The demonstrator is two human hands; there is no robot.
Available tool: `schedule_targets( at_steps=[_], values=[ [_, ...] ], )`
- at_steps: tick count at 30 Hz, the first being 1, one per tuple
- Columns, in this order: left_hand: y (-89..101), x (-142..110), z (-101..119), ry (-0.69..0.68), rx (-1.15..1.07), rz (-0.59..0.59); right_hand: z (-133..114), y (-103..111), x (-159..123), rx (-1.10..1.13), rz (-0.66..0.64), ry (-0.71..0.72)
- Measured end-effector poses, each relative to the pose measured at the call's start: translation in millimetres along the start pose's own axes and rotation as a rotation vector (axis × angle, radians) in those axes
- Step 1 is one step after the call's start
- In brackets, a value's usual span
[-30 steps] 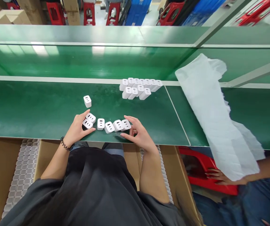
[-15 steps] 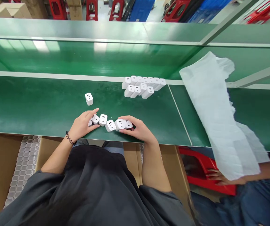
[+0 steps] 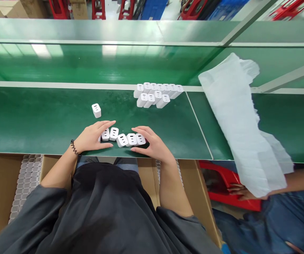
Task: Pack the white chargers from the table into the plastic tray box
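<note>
A short, uneven row of white chargers [image 3: 122, 140] with port slots facing up stands near the table's front edge. My left hand [image 3: 92, 137] is open at the row's left end, its fingers behind and its thumb in front. A charger there is partly hidden by the palm. At the right end, my right hand [image 3: 152, 143] is also open, thumb and fingers apart around the last charger [image 3: 140, 139]. A single charger [image 3: 96, 110] stands behind my left hand. Farther back, several more chargers [image 3: 150, 100] stand grouped in two rows.
White wrapping sheets [image 3: 243, 123] lie across the green table [image 3: 48, 116] at the right. A co-worker's hand [image 3: 243, 192] rests by a red stool [image 3: 220, 176]. Cardboard boxes [image 3: 191, 176] below the table edge contain trays [image 3: 27, 180]. A metal frame post [image 3: 247, 23] crosses the upper right.
My right thumb and fingers have spread away from the chargers at the right end. My left fingers have stretched out a little. The whole view has shifted slightly.
</note>
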State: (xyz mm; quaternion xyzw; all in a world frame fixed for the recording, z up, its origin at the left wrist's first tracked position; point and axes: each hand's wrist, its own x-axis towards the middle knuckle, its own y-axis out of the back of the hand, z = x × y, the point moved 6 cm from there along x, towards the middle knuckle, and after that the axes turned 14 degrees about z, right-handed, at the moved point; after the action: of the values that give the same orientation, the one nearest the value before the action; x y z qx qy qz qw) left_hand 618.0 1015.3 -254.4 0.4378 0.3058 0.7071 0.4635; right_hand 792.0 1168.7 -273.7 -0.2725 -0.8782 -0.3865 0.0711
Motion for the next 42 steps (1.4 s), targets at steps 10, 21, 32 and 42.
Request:
schedule_targets(
  at_steps=[10,21,32,42],
  values=[
    [-17.9,5,16,-0.011,0.268,0.085,-26,-19,13,-0.054,0.019,0.259],
    [-10.7,53,-5,-0.078,0.298,0.063,-2,-8,59,-0.122,0.114,0.188],
    [-20.8,68,-30,-0.037,0.206,0.097,18,-28,98,-0.139,-0.021,0.238],
    [-1.9,71,-29,-0.056,0.089,0.089,31,-4,93,0.079,-0.184,0.138]
  ],
)
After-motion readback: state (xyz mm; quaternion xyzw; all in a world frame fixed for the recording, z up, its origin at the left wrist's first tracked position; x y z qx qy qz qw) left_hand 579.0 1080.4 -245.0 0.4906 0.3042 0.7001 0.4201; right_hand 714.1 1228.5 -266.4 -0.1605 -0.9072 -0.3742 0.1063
